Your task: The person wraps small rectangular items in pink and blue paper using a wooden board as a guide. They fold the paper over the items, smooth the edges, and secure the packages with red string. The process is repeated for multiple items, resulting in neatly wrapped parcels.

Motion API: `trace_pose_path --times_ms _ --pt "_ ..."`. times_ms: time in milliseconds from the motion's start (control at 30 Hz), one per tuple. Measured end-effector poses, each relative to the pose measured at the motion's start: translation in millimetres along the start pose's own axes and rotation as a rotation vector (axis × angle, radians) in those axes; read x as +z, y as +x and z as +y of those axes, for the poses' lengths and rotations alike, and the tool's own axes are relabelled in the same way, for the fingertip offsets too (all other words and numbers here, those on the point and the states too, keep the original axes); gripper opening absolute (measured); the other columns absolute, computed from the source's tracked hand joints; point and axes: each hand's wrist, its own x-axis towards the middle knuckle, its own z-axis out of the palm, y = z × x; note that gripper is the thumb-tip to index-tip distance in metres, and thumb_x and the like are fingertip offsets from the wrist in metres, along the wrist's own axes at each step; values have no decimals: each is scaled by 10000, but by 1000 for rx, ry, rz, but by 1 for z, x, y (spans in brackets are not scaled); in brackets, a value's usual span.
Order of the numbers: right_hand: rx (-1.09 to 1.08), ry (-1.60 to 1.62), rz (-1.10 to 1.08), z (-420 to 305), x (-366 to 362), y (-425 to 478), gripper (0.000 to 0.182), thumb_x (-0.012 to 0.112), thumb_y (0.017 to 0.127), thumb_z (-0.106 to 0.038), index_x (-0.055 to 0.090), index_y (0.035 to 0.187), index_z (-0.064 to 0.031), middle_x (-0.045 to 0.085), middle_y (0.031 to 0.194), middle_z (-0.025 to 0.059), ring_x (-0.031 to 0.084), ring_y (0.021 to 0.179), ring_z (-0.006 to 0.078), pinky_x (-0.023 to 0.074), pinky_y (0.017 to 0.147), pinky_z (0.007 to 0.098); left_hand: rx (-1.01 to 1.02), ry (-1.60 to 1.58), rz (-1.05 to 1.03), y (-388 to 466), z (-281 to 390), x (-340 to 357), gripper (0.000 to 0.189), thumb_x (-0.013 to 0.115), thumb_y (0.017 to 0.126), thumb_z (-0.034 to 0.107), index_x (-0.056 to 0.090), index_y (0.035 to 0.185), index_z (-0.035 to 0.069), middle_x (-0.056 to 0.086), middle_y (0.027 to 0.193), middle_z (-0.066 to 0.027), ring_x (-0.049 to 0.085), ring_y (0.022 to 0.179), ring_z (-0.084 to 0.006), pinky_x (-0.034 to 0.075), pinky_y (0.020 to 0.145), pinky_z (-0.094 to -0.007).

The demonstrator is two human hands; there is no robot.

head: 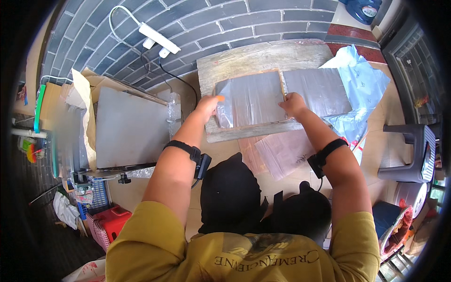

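Observation:
A flat rectangular stack wrapped in clear plastic film (250, 100) lies on a weathered wooden board (225, 70). My left hand (208, 107) grips its left edge, and a small orange piece (220, 98) shows at those fingertips; what it is I cannot tell. At the opposite edge, the fingers of my right hand (294, 105) are closed on the stack's side. Just right of that hand lies a second grey film-wrapped slab (313, 91), partly over light-blue plastic sheeting (364, 84). The undersides of both stacks are hidden.
A machine with a flat grey metal plate (132, 130) stands at left. Above it, a white power strip (158, 38) is fixed to the brick wall (225, 21). A pinkish plastic sheet (285, 151) lies before my knees. A grey plastic stool (408, 151) is at right.

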Motion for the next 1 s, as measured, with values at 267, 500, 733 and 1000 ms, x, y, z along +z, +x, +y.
trace_pose_path --times_ms 267,500,733,1000 --pt "98 337 -147 26 -4 -6 206 571 825 -162 560 823 44 595 757 153 617 506 234 547 496 326 1 -629 207 29 32 28 300 594 798 240 576 986 6 615 964 -139 599 838 -251 469 757 -371" --pt "11 113 -65 25 -6 8 278 536 825 -213 601 694 23 619 626 138 634 544 228 515 544 349 473 244 374 61 53 53 528 602 751 88 419 1233 -22 578 1103 -142 551 982 -210 441 794 -303" --pt "-26 3 107 8 -15 62 381 566 767 -338 651 737 32 649 708 169 646 722 288 496 724 356 590 601 -56 38 104 125 575 608 740 54 391 1270 7 547 1190 -128 535 1059 -219 438 858 -309" --pt "76 58 357 -20 -18 107 332 573 758 -256 643 949 6 601 1060 207 579 994 325 470 835 364 638 769 -99 30 105 139 600 614 723 71 395 1281 44 557 1204 -88 541 1076 -251 428 898 -315"
